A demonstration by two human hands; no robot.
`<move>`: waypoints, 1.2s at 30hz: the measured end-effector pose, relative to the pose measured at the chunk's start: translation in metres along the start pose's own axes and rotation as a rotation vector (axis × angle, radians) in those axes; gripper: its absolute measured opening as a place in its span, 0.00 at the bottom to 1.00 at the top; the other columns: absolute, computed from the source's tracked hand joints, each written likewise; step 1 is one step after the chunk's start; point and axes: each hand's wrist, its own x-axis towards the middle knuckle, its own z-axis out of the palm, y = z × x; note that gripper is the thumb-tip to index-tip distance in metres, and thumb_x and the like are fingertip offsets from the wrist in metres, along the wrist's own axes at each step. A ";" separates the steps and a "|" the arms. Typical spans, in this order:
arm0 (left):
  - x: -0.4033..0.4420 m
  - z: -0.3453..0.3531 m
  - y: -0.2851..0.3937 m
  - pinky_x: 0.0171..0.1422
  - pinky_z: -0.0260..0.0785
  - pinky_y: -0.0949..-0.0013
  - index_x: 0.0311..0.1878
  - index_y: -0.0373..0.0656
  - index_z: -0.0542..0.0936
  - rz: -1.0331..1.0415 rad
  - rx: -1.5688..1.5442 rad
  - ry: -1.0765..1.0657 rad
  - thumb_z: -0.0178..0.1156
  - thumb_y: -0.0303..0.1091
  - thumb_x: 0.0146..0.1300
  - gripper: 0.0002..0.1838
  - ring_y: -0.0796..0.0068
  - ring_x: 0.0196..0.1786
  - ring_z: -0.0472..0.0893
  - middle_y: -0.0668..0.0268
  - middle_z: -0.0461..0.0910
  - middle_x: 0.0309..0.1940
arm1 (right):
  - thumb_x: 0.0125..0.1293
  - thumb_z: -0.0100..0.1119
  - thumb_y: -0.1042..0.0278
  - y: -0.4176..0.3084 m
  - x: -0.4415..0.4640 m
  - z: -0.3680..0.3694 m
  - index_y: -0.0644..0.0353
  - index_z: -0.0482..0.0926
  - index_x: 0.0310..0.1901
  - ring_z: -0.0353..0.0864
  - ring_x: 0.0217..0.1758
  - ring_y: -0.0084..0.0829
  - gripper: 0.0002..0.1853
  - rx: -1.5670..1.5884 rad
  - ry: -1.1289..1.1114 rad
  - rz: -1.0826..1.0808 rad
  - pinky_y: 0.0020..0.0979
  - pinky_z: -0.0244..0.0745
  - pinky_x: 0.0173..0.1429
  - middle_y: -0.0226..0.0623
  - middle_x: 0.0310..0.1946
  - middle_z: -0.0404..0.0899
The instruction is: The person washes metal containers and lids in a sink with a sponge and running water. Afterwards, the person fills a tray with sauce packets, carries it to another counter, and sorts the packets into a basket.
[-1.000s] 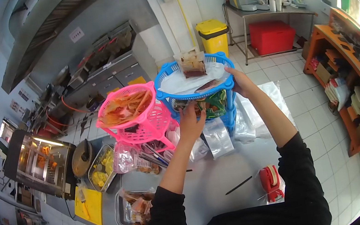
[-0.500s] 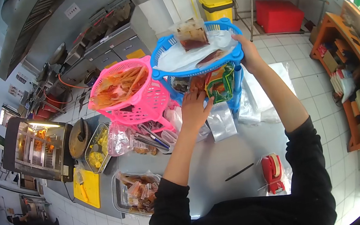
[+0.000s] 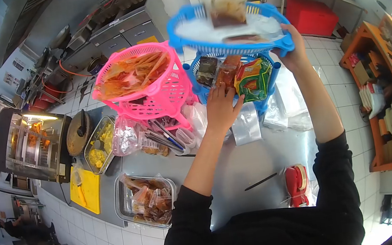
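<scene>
My right hand (image 3: 293,52) grips the right end of the upper blue plastic basket (image 3: 280,45), raised and tilted. A white plastic sheet (image 3: 192,30) and a blurred clear bag of brown and pale food (image 3: 228,10) lie in it. Below stands the lower blue basket (image 3: 252,52), holding a green-and-yellow packet (image 3: 254,80), a bag of reddish-brown stuff (image 3: 227,69) and a dark packet (image 3: 207,70). Across its front edge rests my left hand (image 3: 223,108), fingers spread and touching the reddish-brown bag, thumb near the green packet; its fingertips are partly hidden.
A pink basket stack (image 3: 159,100) with orange-brown packets stands left. On the steel table (image 3: 224,174) are clear bags (image 3: 246,127), a red tape dispenser (image 3: 297,186), a black stick (image 3: 260,182), a tray of bagged food (image 3: 172,197) and a yellow cutting board (image 3: 93,188).
The upper blue basket has come off the lower one, lifted up and to the right by my right hand. More of the lower basket's packets show. My left hand remains at its front edge.
</scene>
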 end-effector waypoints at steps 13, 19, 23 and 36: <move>-0.012 -0.027 -0.009 0.72 0.52 0.59 0.64 0.35 0.65 -0.129 -0.713 0.019 0.46 0.49 0.69 0.29 0.56 0.65 0.67 0.49 0.66 0.63 | 0.64 0.54 0.58 -0.115 -0.128 -0.043 0.66 0.69 0.57 0.83 0.42 0.34 0.25 -0.169 0.122 -0.206 0.29 0.80 0.41 0.44 0.44 0.80; -0.113 -0.133 0.011 0.70 0.55 0.65 0.65 0.33 0.62 -0.540 -1.325 0.034 0.45 0.47 0.69 0.29 0.66 0.65 0.67 0.56 0.67 0.62 | 0.69 0.49 0.54 -0.018 -0.300 -0.043 0.69 0.66 0.61 0.77 0.55 0.36 0.27 -0.065 0.254 0.069 0.36 0.73 0.59 0.45 0.54 0.75; -0.195 -0.207 0.023 0.69 0.57 0.66 0.66 0.34 0.61 -0.784 -1.473 -0.064 0.54 0.53 0.64 0.37 0.65 0.64 0.68 0.58 0.69 0.61 | 0.70 0.47 0.50 0.090 -0.391 -0.050 0.68 0.64 0.63 0.73 0.59 0.33 0.30 -0.260 0.236 0.312 0.34 0.67 0.63 0.42 0.57 0.72; -0.338 -0.195 0.006 0.68 0.54 0.46 0.69 0.39 0.58 -0.220 -0.139 -0.415 0.67 0.36 0.52 0.43 0.41 0.64 0.60 0.45 0.60 0.62 | 0.68 0.51 0.48 0.229 -0.466 -0.050 0.62 0.72 0.56 0.76 0.51 0.38 0.26 -0.961 0.293 0.520 0.33 0.67 0.58 0.43 0.49 0.77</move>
